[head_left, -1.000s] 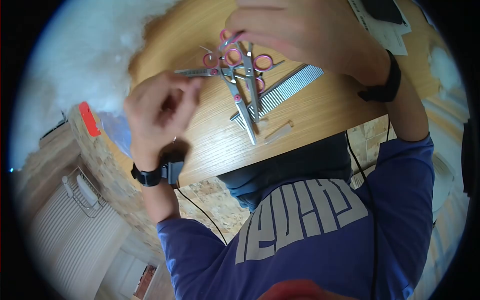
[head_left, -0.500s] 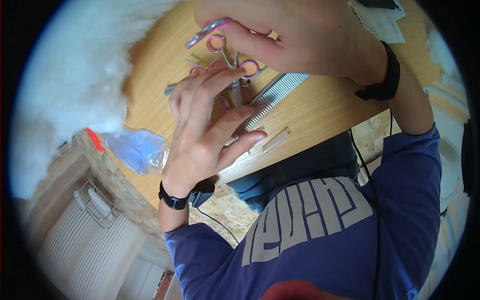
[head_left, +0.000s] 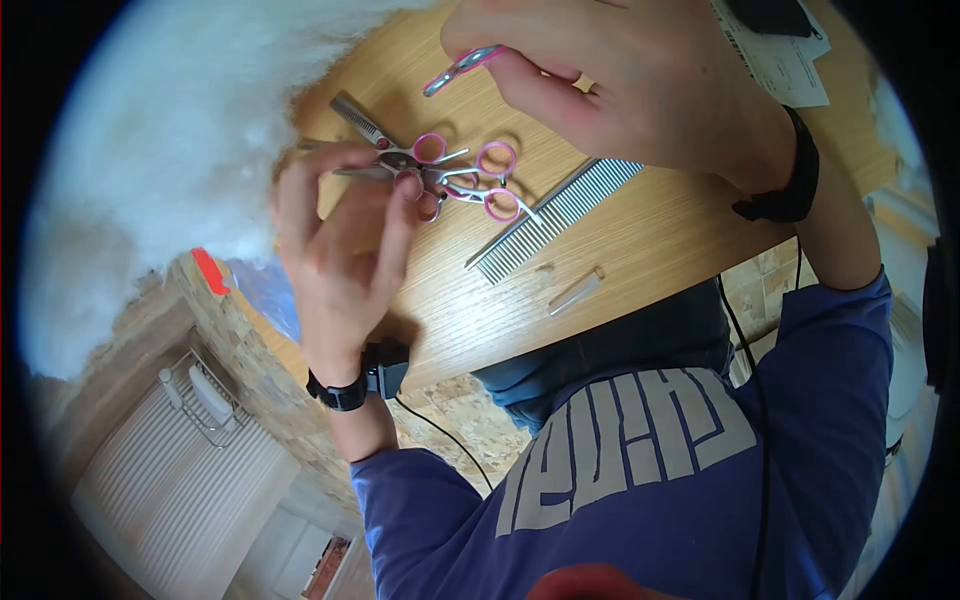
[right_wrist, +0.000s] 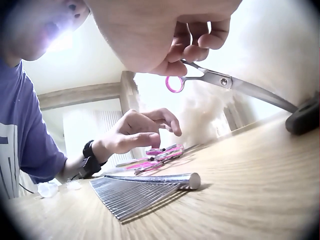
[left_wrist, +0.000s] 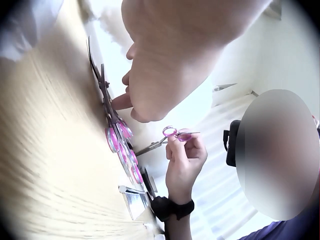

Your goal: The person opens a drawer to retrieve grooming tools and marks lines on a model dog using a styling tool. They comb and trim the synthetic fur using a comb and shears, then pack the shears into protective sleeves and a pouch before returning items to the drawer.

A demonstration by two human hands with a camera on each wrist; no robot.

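Note:
My right hand [head_left: 620, 80] grips a pair of curved scissors [right_wrist: 220, 79] with pink-lined finger rings, held up above the table [head_left: 640, 240]. Their blades point away from the person in the right wrist view. My left hand [head_left: 340, 250] is low over several other pink-ringed scissors [right_wrist: 160, 159], its fingers loosely bent and spread. In the head view its thumb and a fingertip meet the pile near the pivots. One of these is a pair of thinning scissors [head_left: 358, 117] with a toothed blade. A metal comb [head_left: 550, 220] lies close to the pile, nearer the person.
White fluffy material [head_left: 180, 130] covers the left side of the table. A small clear plastic tube [head_left: 577, 290] lies near the front edge. Papers [head_left: 790, 80] and a black object [head_left: 770, 15] are at the far right. A bluish plastic bag [head_left: 268, 290] hangs by the left edge.
My right hand has lifted one pair of scissors off the pile. My left hand has come in over the others, and they are now turned with blades toward the left and apart from the comb's end.

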